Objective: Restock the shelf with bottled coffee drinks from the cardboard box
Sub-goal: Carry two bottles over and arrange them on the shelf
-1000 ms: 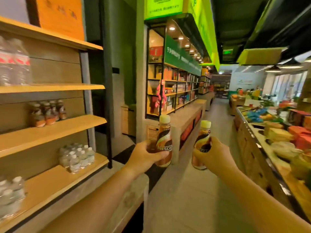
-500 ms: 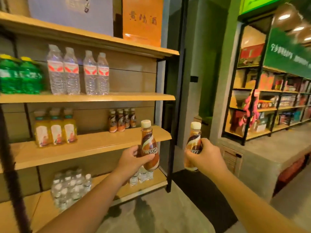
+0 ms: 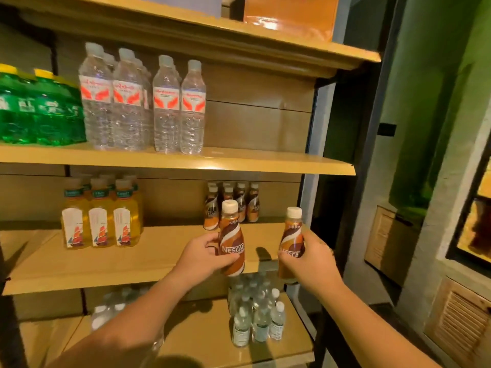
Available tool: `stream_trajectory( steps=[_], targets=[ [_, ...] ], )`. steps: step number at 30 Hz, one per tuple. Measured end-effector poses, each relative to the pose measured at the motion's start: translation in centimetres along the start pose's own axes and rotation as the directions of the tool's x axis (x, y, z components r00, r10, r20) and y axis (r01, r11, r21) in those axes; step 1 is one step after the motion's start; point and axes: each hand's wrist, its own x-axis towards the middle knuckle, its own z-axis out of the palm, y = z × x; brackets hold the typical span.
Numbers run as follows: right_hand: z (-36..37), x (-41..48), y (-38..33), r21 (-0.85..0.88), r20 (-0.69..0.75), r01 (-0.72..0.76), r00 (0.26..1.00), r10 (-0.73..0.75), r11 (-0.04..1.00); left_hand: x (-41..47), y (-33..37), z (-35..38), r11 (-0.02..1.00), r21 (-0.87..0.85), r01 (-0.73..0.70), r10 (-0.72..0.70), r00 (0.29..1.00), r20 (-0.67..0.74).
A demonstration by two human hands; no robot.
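**Two coffee bottles held up at the middle shelf**

Before the front edge of the middle shelf (image 3: 148, 264), toward its right end, both hands hold bottled coffee drinks upright. Left hand (image 3: 203, 257) is wrapped around the lower body of one coffee bottle (image 3: 231, 243), its brown label facing the camera and its pale cap up. Right hand (image 3: 309, 257) grips a second coffee bottle (image 3: 292, 236) the same way, just beside the shelf's right edge. These two bottles are near each other but apart.

At the back of that shelf, toward the right, stands a small cluster of shelved coffee bottles (image 3: 233, 205), directly behind the bottle in the left hand. Further left on the same shelf stand yellow tea bottles (image 3: 101, 216) in rows. On the shelf above are tall clear water bottles (image 3: 143, 102), with green bottles (image 3: 39, 107) at its left end. Below, on the bottom shelf near its right front corner, sit small water bottles (image 3: 259, 314). An orange box (image 3: 289, 14) rests on the top shelf at its right end
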Motion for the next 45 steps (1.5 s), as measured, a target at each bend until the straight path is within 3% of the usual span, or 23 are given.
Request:
stream_trajectory(
  steps=[12, 20, 22, 25, 28, 32, 39, 43, 45],
  targets=[
    [7.8, 16.1, 7.1, 0.100, 0.141, -0.032, 0.990, 0.018, 0.994, 14.2, -6.9, 4.8, 0.990, -0.019, 0.138, -0.140, 0.983, -0.123],
    [10.8, 20.7, 9.7, 0.211, 0.258, -0.017, 0.965, -0.039, 0.977, 19.7, -9.8, 6.8, 0.974, -0.020, 0.224, -0.224, 0.951, -0.211],
    [11.2, 20.8, 10.1, 0.227, 0.308, -0.036, 0.951, -0.037, 0.973, 20.5, -9.7, 7.2, 0.977, 0.100, 0.187, -0.161, 0.961, -0.224],
    [11.8, 21.3, 10.3, 0.255, 0.341, -0.066, 0.940, -0.026, 0.965, 20.7, -10.6, 7.3, 0.901, 0.433, 0.042, 0.078, 0.964, -0.254],
    [12.3, 22.0, 10.5, 0.264, 0.360, -0.068, 0.933, -0.033, 0.962, 21.0, -11.4, 7.7, 0.863, 0.505, -0.026, 0.157, 0.963, -0.218],
    [13.2, 23.4, 10.2, 0.226, 0.365, -0.128, 0.930, 0.038, 0.966, 22.5, -11.3, 8.5, 0.800, 0.601, 0.011, 0.202, 0.937, -0.286],
    [15.4, 26.5, 9.8, 0.032, 0.357, -0.112, 0.929, 0.093, 0.993, 24.8, -11.2, 8.9, 0.840, 0.512, 0.178, 0.034, 0.925, -0.378],
    [16.3, 27.6, 9.5, 0.017, 0.358, -0.107, 0.929, 0.094, 0.994, 25.8, -11.3, 8.9, 0.797, 0.555, 0.236, 0.030, 0.904, -0.427],
    [16.7, 28.1, 9.5, 0.026, 0.354, -0.098, 0.932, 0.083, 0.995, 26.4, -11.2, 8.8, 0.792, 0.527, 0.309, -0.045, 0.890, -0.454]
  ],
)
